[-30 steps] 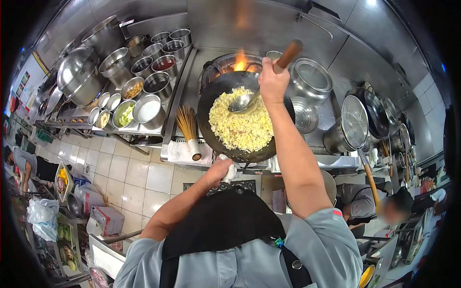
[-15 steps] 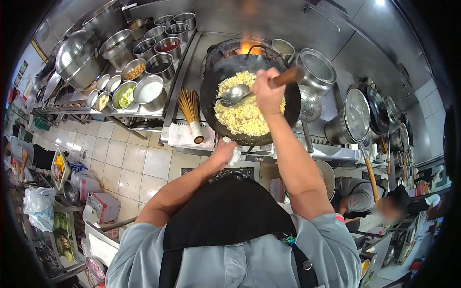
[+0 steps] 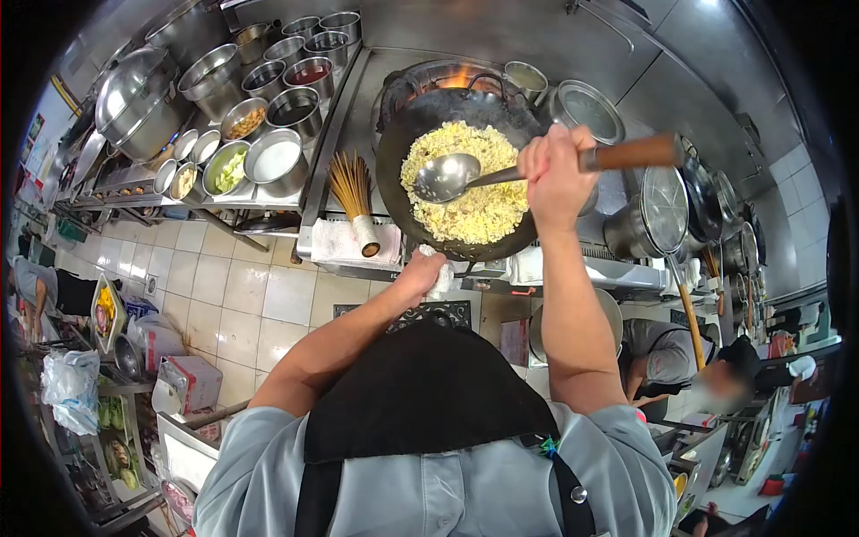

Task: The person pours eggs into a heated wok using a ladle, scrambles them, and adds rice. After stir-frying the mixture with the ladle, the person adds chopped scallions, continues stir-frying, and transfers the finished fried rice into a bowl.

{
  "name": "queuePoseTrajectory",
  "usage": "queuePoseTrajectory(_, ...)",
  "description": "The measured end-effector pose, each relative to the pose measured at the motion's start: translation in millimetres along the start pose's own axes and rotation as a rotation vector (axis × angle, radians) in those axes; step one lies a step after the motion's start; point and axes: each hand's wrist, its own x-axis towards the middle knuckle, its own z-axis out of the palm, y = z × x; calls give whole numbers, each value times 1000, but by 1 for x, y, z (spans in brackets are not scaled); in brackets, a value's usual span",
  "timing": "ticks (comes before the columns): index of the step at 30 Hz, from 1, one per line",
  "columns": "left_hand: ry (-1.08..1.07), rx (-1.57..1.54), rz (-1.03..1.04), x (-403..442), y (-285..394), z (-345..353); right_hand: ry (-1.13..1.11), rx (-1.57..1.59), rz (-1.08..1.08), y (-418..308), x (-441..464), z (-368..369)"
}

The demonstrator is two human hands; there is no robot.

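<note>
A black wok [image 3: 391, 183] sits on the stove, with fried rice and yellow egg bits [image 3: 465, 219] spread inside it. My right hand [image 3: 560, 174] is closed around a long ladle [image 3: 447, 177] at the metal shaft, just below its wooden grip. The ladle's bowl rests on or just over the rice; contact is hard to tell. At the wok's near rim, my left hand [image 3: 424, 273] is closed on a white cloth [image 3: 440, 282]. Whether the wok's handle is inside the cloth is hidden.
Flames [image 3: 459, 77] burn behind the wok. A bamboo brush [image 3: 352, 192] stands on a folded towel [image 3: 344, 242] to the left. Farther left are several metal seasoning pots [image 3: 277, 163]. At right, a strainer [image 3: 665, 215] lies over a pot. A co-worker [image 3: 667, 362] bends at lower right.
My right hand and the ladle have moved right, and the ladle's handle now points more sideways. The rice has shifted in the wok. My left hand stays at the rim with the cloth.
</note>
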Motion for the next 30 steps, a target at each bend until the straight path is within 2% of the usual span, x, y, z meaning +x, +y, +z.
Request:
queuePoseTrajectory(3, 41, 35, -16, 2, -4, 1, -32, -238, 72, 70, -32, -21)
queuePoseTrajectory(5, 107, 29, -72, 9, -3, 0, 34, -161, 58, 61, -20, -22)
queuePoseTrajectory(7, -19, -59, -83, -1, 7, -1, 154, -84, 115, 34, -10, -19)
queuePoseTrajectory(8, -82, -108, -89, -3, 10, 0, 113, -120, 74, 17, -13, -15)
queuePoseTrajectory(11, -89, -79, -40, 2, 3, -2, -85, -267, -45, 18, -51, -25)
queuePoseTrajectory(12, -95, -73, -78, -2, 9, -1, -108, -354, 35, 45, -69, -44)
queuePoseTrajectory(13, -77, -75, -66, 0, 7, -1, -130, -213, -38, 53, -72, -49)
queuePoseTrajectory(15, -34, -84, -40, 5, -3, 0, -45, -183, -80, 55, -38, -65)
queuePoseTrajectory(16, -51, -84, -59, -1, -3, 0, 66, -299, -51, 38, -27, -61)
queuePoseTrajectory(19, -83, -96, -55, -4, 7, 0, 67, -84, -26, -21, -46, -53)
queuePoseTrajectory(20, -86, -95, -40, -2, 2, -1, -10, -151, -159, -23, -62, -56)
queuePoseTrajectory(21, -94, -90, -24, 1, 1, -1, -10, -339, -91, -14, -76, -65)
queuePoseTrajectory(22, -182, -50, -122, 2, 4, -6, -6, -284, -106, 12, -87, -83)
queuePoseTrajectory(23, -170, -75, -104, 1, 3, -3, -7, -228, -125, 32, -89, -100)
queuePoseTrajectory(24, -154, -101, -77, 0, 2, 0, -37, -216, -121, 35, -71, -110)
queuePoseTrajectory(27, -154, -186, -130, -12, 15, 4, 259, -141, -10, -3, -3, -86)
queuePoseTrajectory(30, -91, -392, -101, -20, 15, 18, 153, -188, -146, -34, 12, -56)
